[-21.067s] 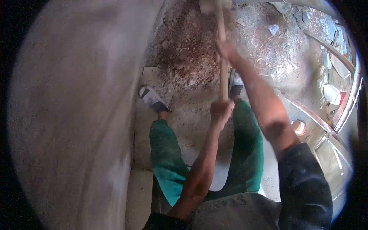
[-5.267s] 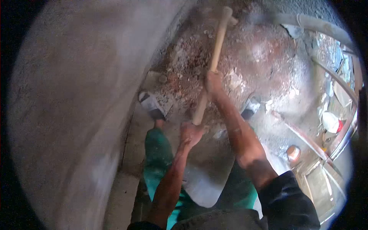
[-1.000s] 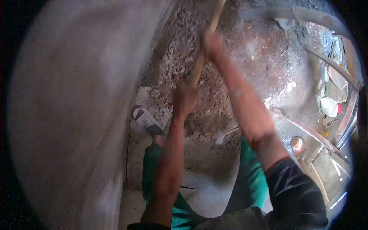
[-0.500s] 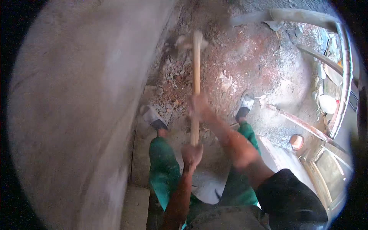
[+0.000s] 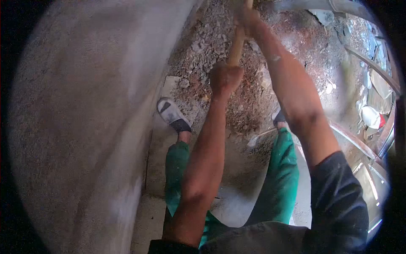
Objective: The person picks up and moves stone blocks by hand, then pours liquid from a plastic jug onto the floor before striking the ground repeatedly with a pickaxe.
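My left hand (image 5: 226,78) is wrapped round the lower end of a wooden handle (image 5: 237,48). Farther up the same handle, near the top edge of the view, my right hand (image 5: 247,19) grips it, slightly blurred. The handle leans a little to the right and its upper end runs out of view, so any tool head is hidden. Beneath both hands lies loose, reddish-brown rubble (image 5: 245,101) on the ground.
A rough grey wall (image 5: 93,106) fills the left side. My feet, in grey sandals (image 5: 171,112), stand apart on the floor. Curved poles (image 5: 372,67) and a white and red object (image 5: 371,117) lie at the right.
Both hands have moved up and forward in the view with the handle, which now tilts to the right. Both arms are stretched farther out.
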`<action>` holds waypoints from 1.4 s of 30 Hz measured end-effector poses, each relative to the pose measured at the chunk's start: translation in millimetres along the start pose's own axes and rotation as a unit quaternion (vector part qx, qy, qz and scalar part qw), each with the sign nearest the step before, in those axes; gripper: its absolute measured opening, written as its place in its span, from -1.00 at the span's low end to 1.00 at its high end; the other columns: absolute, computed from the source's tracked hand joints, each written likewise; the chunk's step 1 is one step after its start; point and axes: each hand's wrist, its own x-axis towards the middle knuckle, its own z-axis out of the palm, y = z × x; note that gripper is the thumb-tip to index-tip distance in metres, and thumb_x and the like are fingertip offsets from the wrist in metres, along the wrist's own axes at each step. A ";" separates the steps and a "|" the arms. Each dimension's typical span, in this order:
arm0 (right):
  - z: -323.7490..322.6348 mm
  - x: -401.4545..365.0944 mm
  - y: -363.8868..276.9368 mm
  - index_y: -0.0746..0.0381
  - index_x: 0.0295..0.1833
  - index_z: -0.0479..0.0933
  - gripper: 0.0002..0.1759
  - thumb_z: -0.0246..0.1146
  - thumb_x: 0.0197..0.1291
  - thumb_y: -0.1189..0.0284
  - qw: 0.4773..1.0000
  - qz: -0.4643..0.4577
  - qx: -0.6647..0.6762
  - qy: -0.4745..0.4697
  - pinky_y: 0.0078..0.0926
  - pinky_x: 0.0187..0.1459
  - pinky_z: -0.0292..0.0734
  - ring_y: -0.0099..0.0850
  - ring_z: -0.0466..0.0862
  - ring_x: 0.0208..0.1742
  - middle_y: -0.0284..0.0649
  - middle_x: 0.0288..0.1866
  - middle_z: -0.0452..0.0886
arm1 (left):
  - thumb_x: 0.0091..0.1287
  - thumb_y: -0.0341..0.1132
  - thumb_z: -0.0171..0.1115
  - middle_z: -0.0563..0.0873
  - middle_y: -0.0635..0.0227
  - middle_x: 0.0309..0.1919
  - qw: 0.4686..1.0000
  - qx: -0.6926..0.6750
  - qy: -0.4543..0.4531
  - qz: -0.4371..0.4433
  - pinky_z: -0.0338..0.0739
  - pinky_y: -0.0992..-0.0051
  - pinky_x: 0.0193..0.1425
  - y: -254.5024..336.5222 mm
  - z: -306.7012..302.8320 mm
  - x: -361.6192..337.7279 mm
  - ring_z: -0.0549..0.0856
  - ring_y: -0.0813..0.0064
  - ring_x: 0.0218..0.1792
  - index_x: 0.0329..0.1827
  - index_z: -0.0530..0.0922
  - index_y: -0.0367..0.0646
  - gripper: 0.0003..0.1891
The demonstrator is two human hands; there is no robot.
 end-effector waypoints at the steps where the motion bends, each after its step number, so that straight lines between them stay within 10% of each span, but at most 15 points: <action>1: 16.3 -9.4 -14.1 0.35 -0.25 0.59 -0.41 0.07 0.44 -0.02 0.983 0.108 0.144 0.043 -0.10 -0.35 0.69 -0.16 0.79 -0.32 -0.01 -0.34 0.73 | 0.27 -0.13 0.30 0.75 0.11 -0.45 1.000 0.007 -0.016 -0.017 0.65 0.20 -0.38 0.9 -11.4 -16.4 0.78 0.16 -0.44 -0.24 0.68 -0.36 -0.63; 4: 36.4 -86.7 35.3 0.33 -0.19 0.58 -0.52 0.09 0.44 0.07 0.981 0.024 -0.187 0.038 -0.05 -0.18 0.64 -0.15 0.74 -0.26 0.02 -0.29 0.68 | 0.30 -0.09 0.29 0.76 0.05 -0.42 0.999 0.023 -0.023 0.004 0.63 0.15 -0.30 -57.8 16.4 -88.3 0.79 0.10 -0.37 -0.21 0.67 -0.37 -0.60; 8: 56.9 -264.6 83.3 0.34 -0.20 0.58 -0.65 0.10 0.42 0.24 0.985 0.160 -0.052 0.031 -0.15 -0.47 0.58 -0.32 0.59 -0.53 -0.19 -0.50 0.59 | 0.30 -0.03 0.34 0.75 -0.12 -0.12 0.973 0.090 -0.153 -0.146 0.61 0.05 -0.06 -100.0 9.8 -219.0 0.77 -0.07 -0.12 0.19 0.50 -0.41 -0.39; 13: 33.8 -420.7 -0.6 0.34 -0.28 0.55 -0.67 0.12 0.38 0.27 0.912 0.373 0.170 0.001 -0.17 -0.46 0.58 -0.31 0.65 -0.48 -0.18 -0.46 0.59 | 0.27 -0.06 0.37 0.76 -0.12 -0.25 0.973 0.198 -0.114 -0.033 0.62 0.07 -0.07 -183.4 50.1 -333.6 0.79 -0.05 -0.17 -0.04 0.65 -0.41 -0.51; 17: 13.8 -344.1 -21.1 0.35 -0.30 0.52 -0.72 0.12 0.36 0.34 0.953 0.290 0.083 0.023 -0.19 -0.46 0.57 -0.29 0.65 -0.47 -0.13 -0.43 0.59 | 0.26 -0.08 0.39 0.77 -0.06 -0.38 0.974 0.028 -0.117 -0.191 0.63 0.08 -0.19 -85.2 13.2 -275.5 0.79 -0.05 -0.26 -0.10 0.69 -0.35 -0.57; 18: 14.7 -302.1 2.6 0.36 -0.34 0.51 -0.68 0.12 0.36 0.31 0.970 0.233 0.059 0.024 -0.19 -0.49 0.54 -0.28 0.65 -0.48 -0.14 -0.48 0.58 | 0.25 -0.09 0.39 0.76 -0.07 -0.41 0.996 0.038 -0.059 -0.062 0.63 0.08 -0.17 -100.6 24.6 -250.3 0.79 -0.06 -0.26 -0.10 0.69 -0.36 -0.57; 21: 22.4 -211.6 0.2 0.37 -0.38 0.50 -0.59 0.12 0.38 0.23 0.985 0.165 0.035 -0.049 -0.19 -0.50 0.54 -0.28 0.64 -0.51 -0.17 -0.54 0.58 | 0.24 -0.10 0.38 0.75 -0.05 -0.46 0.997 -0.014 0.020 -0.077 0.62 0.12 -0.20 -96.4 44.0 -190.6 0.79 -0.05 -0.28 -0.24 0.69 -0.40 -0.59; 29: 68.7 -290.5 73.6 0.21 -0.42 0.50 -0.76 0.23 0.30 0.36 0.951 0.258 -0.088 -0.148 -0.35 -0.56 0.51 -0.41 0.56 -0.59 -0.25 -0.58 0.55 | 0.19 -0.13 0.39 0.57 0.39 -0.66 0.903 -0.263 -0.050 -0.335 0.43 0.33 -0.54 -99.0 83.8 -278.7 0.57 0.44 -0.66 -0.42 0.59 -0.22 -0.69; 30: 64.2 -306.1 55.7 0.21 -0.43 0.48 -0.74 0.24 0.31 0.35 0.945 0.265 -0.111 -0.156 -0.35 -0.57 0.51 -0.41 0.55 -0.60 -0.27 -0.59 0.53 | 0.22 -0.11 0.35 0.73 0.03 -0.53 0.894 -0.257 -0.062 -0.362 0.50 0.16 -0.30 -108.7 94.2 -281.1 0.75 0.24 -0.42 -0.39 0.67 -0.45 -0.57; 39: 8.4 -345.0 22.8 0.20 -0.28 0.45 -0.77 0.16 0.34 0.27 0.903 0.388 -0.009 -0.183 -0.32 -0.61 0.48 -0.40 0.51 -0.59 -0.28 -0.54 0.47 | 0.20 -0.09 0.35 0.63 0.20 -0.50 0.972 -0.097 -0.013 -0.212 0.52 0.12 -0.20 -74.3 139.4 -327.2 0.70 0.32 -0.36 -0.41 0.53 -0.25 -0.64; 42: 0.7 -354.2 -8.6 0.19 -0.33 0.45 -0.72 0.18 0.31 0.22 0.887 0.419 0.006 -0.191 -0.29 -0.55 0.50 -0.40 0.51 -0.58 -0.28 -0.53 0.47 | 0.25 -0.02 0.35 0.71 0.07 -0.41 0.938 -0.166 -0.075 -0.297 0.56 0.08 -0.11 -62.5 128.3 -330.6 0.73 0.09 -0.30 -0.22 0.62 -0.35 -0.55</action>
